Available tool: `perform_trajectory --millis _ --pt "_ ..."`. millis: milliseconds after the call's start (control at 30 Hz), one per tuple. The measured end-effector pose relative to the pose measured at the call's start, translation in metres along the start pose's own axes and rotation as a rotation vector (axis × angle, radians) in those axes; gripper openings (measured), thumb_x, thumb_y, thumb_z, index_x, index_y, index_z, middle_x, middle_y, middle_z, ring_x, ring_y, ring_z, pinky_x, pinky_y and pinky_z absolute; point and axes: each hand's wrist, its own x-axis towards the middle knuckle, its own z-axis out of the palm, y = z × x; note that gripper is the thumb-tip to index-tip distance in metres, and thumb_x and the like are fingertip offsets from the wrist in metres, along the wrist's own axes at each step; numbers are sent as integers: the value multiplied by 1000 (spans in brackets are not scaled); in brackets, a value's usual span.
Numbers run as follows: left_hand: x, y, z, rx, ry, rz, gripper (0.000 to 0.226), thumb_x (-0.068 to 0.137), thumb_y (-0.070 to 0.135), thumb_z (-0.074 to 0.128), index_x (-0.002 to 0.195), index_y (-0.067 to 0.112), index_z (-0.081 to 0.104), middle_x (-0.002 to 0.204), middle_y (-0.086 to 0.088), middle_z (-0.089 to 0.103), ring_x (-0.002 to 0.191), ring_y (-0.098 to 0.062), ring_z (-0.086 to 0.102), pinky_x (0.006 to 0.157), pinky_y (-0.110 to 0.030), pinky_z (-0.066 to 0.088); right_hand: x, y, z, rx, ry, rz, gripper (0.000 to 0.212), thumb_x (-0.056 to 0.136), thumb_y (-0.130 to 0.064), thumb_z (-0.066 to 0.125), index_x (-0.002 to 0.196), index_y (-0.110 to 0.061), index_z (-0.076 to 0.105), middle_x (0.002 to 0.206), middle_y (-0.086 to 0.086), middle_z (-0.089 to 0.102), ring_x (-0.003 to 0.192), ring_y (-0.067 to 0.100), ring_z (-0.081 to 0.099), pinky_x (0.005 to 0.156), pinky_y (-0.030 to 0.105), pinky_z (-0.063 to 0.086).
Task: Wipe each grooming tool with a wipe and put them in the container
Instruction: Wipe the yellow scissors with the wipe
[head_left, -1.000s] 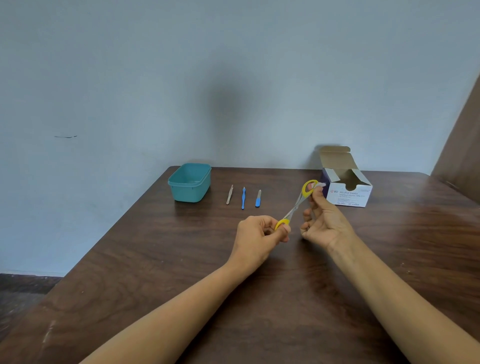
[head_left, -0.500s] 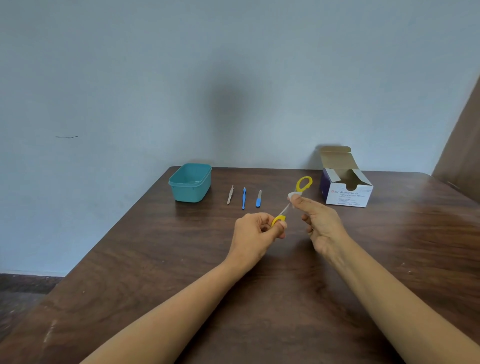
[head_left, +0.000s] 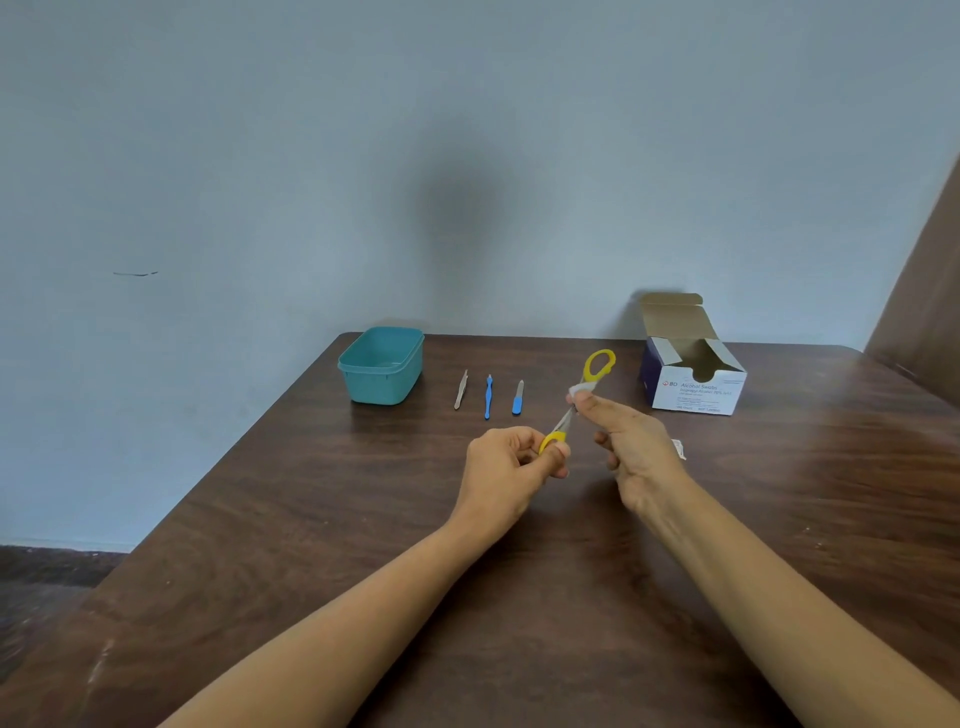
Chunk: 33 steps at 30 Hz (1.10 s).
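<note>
Dead centre of the frame, left hand (head_left: 511, 467) grips the scissors (head_left: 562, 423) by one yellow end to steady them while right hand (head_left: 631, 441) pinches the wipe (head_left: 578, 389) round their middle, container (head_left: 384, 384) waiting further left.

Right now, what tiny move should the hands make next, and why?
Probably slide the small white wipe, pinched by the right hand, along the yellow-handled metal scissors toward the left hand, which grips the lower loop. The wipe sits below the upper loop, so the stretch between may need wiping too.
</note>
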Motion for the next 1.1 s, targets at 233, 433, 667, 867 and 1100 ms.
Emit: perform_trajectory --millis 233,433,667,867,1100 --pt "-2 4 8 -15 -54 -5 19 89 31 66 81 16 73 72 3 75 62 -1 61 72 -28 54 12 1 -6 170 129 49 19 75 -29 78 89 -18 72 78 -11 56 68 8 39 59 22 30" --pt "-3 2 7 -22 -96 -16 22 88 32 66 79 14 73 71 3 74 64 -16 59 73 -42 54 21 -7 -19 273 189 71 20 75 -31 78 72 -21 61 79 -8 56 58 6 34 49 20 22" --pt "5 2 -3 -13 -180 -27 19 88 31 67 80 14 73 70 4 74 68 -22 63 71 -32 53 28 -23 -45 47 -17 -75 18 84 -29 69 69 -21 72 70 -12 56 62 5 35 55 21 22" --pt "19 2 -31 -23 -362 -64 11 87 23 70 84 12 73 70 3 73 60 -1 54 63 -15 45 28 -38 -70 -220 -268 -101 26 83 -26 67 60 -19 75 85 5 51 74 13 40 60 22 26" --pt "26 -2 -42 19 -314 -44 10 83 19 74 85 10 76 71 2 73 62 0 53 65 -15 44 18 -54 -82 -527 -426 -134 22 63 -31 75 73 -11 77 85 13 69 80 18 55 73 15 44"
